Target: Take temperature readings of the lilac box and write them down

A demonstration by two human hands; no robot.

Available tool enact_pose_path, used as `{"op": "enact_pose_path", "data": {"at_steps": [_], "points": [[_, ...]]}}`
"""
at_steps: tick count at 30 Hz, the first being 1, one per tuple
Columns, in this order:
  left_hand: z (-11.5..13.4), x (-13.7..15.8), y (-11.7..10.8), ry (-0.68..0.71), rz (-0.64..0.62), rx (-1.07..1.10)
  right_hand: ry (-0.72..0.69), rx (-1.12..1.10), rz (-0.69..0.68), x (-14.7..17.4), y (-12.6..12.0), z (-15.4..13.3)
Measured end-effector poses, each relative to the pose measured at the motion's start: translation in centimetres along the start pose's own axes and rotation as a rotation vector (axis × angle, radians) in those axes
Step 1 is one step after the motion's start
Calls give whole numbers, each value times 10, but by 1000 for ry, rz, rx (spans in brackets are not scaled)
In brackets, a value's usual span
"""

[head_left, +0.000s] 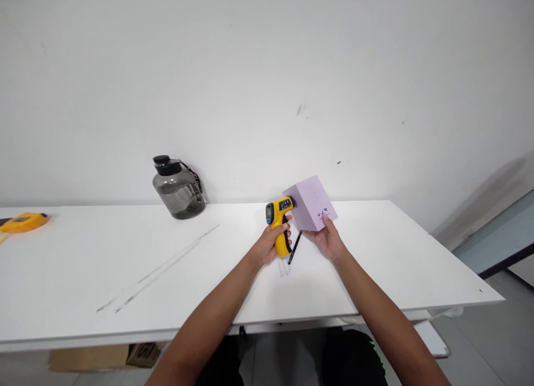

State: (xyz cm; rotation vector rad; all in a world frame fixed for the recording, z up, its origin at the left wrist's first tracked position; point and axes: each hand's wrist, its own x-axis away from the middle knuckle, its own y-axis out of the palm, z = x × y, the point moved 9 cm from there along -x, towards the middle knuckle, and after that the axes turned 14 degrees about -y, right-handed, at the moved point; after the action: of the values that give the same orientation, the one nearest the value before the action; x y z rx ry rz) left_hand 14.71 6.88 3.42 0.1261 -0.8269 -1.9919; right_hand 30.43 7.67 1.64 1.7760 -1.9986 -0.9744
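Note:
My left hand (267,245) is wrapped round the handle of a yellow and black infrared thermometer (280,240), its small display facing back toward me. The thermometer's black nose points right, close against the left face of a lilac box (309,203); whether they touch I cannot tell. The box is tilted above the table, and small dark marks show near its lower right corner. My right hand (327,240) grips it from below, with the thumb on the front face. Between my hands a black pen (294,248) lies on the table, beside some small handwriting (285,266).
A grey translucent jug (178,194) with a black lid stands by the wall. At the far left lies a yellow and black tool (25,222), cut off by the frame. The white table (125,252) bears dark streaks. Cardboard (89,358) shows beneath it.

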Motion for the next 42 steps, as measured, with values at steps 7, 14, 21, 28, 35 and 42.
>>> {"op": "enact_pose_path", "data": {"at_steps": [7,14,21,28,35,42], "points": [[52,9,-49,304,591,-700,-396,512,197,-5,-30,-43],[66,18,-46,253,960,-1627,-567,1236,194,-2,-29,-83],[60,12,-76,-3,1064,-1676,-373,1435,331,-11,-57,-79],[59,8,-84,-4,1092,-1752,-515,1537,317,-19,-62,-75],[41,11,-16,440,649,-1762,-546,1650,-655,8,25,-22],[-9,-11,-17,326,339,-1569,-430,1726,-901,18,35,22]]}}
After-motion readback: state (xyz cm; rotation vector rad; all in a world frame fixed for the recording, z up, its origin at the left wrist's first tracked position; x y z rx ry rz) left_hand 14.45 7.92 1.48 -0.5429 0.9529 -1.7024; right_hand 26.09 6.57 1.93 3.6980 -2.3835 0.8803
